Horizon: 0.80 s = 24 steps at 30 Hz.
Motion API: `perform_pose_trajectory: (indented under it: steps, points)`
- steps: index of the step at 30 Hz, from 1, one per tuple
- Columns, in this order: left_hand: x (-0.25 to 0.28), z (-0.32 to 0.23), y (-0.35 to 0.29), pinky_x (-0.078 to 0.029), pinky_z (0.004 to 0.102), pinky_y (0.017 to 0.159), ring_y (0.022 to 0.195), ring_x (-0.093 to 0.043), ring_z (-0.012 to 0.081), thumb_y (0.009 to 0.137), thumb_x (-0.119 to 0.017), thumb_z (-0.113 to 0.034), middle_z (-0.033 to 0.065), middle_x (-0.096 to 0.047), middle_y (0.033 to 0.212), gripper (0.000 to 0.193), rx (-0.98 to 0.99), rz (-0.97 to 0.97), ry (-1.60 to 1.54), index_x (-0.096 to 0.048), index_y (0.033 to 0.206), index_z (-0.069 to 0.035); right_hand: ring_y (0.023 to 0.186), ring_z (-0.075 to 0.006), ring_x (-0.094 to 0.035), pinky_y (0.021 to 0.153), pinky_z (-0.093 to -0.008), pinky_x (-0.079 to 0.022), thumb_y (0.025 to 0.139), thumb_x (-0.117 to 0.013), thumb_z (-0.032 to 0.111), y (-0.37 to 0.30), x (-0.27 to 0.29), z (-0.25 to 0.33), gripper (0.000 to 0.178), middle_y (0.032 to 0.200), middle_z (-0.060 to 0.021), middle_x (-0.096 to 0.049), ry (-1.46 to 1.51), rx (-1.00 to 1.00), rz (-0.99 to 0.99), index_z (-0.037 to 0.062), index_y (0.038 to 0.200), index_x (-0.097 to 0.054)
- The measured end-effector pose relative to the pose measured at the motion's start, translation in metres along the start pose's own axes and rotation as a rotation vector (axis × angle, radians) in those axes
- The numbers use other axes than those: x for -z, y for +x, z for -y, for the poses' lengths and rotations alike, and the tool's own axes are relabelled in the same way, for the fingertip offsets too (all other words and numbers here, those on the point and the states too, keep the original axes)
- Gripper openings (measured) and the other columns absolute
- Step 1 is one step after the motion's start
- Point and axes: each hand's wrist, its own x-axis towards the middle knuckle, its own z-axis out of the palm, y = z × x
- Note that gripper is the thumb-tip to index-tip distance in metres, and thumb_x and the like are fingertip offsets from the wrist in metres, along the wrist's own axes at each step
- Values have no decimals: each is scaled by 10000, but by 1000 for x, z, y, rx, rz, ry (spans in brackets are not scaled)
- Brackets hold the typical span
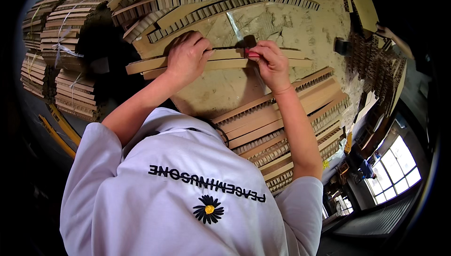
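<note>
Two cardboard strips (pixel 228 64) are lying across the desk (pixel 296 30); the left hand (pixel 188 58) is narrowly gripping them, while the right hand (pixel 271 66) is pinching a small red object (pixel 252 54) against them. Seemingly, it is being worked along them; the next move is probably calling for steady holding. Fingertips are hiding part of it, leaving its kind unclear.

Held strips (pixel 225 64) are between strip piles (pixel 256 124) on the table (pixel 204 94).
</note>
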Motion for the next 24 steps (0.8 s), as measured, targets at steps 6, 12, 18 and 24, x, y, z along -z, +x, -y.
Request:
perform_pose_trajectory:
  steps: [6, 12, 18, 24]
  points:
    - [-2, -3, 2, -492, 458, 753, 866, -610, 342, 867, -719, -119, 105, -583, 929, 95, 95, 45, -84, -638, 887, -73, 869, -199, -665, 751, -320, -545, 787, -765, -41, -4, 11, 24, 170, 959, -72, -674, 169, -172, -134, 27, 942, -750]
    - [95, -43, 77, -516, 419, 733, 871, -635, 324, 819, -751, -45, 122, -644, 933, 159, -425, -415, 230, -637, 929, -28, 887, -148, -636, 751, -257, -536, 829, -732, -101, -55, 41, 33, 192, 1056, -60, -636, 336, -261, -429, -17, 1001, -720]
    - [88, -54, 60, -506, 425, 839, 1002, -623, 324, 761, -838, -163, 113, -672, 1062, 381, -425, -379, 130, -663, 1081, -52, 898, -191, -634, 780, -296, -524, 787, -767, -78, -43, 23, 28, 220, 987, -63, -651, 143, -109, -106, 32, 975, -743]
    - [-1, -3, -22, -456, 448, 866, 1047, -568, 306, 769, -824, -268, 66, -612, 1047, 348, -215, -39, 89, -660, 1026, -100, 893, -195, -653, 760, -300, -531, 785, -786, -42, -29, 17, 4, 203, 980, -71, -664, 141, -77, -68, 41, 966, -745]
